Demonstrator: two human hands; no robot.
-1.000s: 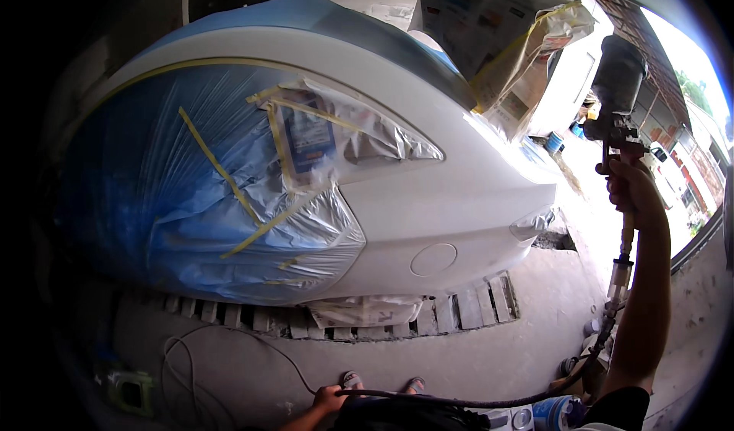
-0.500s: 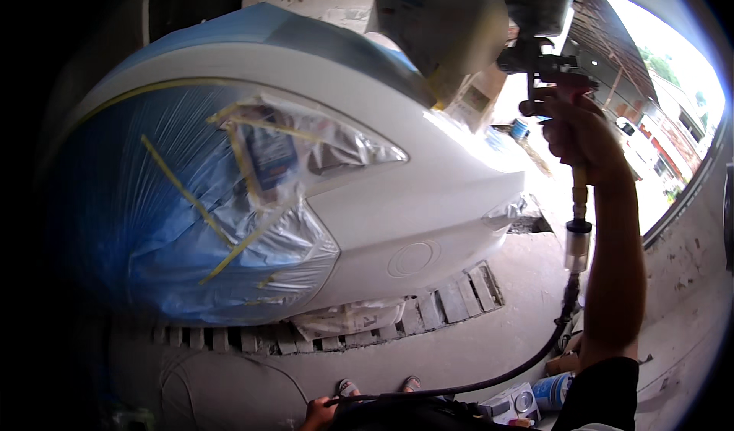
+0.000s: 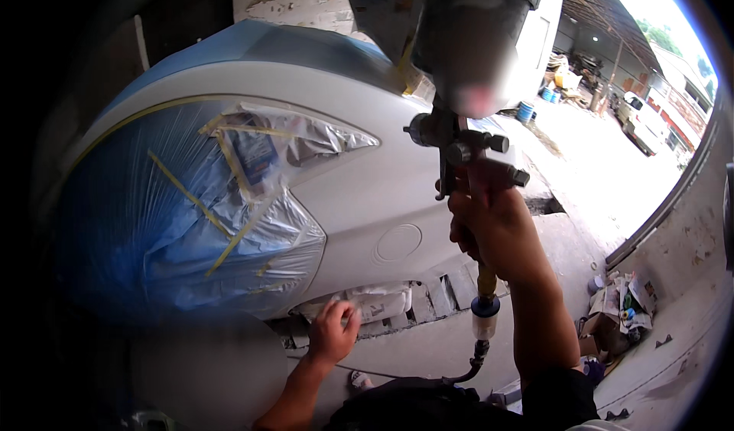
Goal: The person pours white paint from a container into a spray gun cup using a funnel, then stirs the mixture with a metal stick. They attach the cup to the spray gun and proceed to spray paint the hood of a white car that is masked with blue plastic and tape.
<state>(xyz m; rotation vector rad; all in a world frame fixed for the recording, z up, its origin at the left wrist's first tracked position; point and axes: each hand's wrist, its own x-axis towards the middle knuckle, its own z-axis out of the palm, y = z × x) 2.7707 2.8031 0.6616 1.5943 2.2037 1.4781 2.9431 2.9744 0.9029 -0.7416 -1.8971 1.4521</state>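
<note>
Topping the spray gun (image 3: 442,137), a dark cup (image 3: 466,41) hides any contents.

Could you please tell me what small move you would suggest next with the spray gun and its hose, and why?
I would probably bring the left hand to the hose to keep it clear of the car: the right hand grips the raised spray gun, the left seems empty, and neither hand is on the visible stretch of hose.

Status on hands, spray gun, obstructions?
Right hand gripping spray gun, cup uppermost. Left hand raised, fingers curled, nothing visibly held. Gun and right hand hide part of white car body from camera.
</note>
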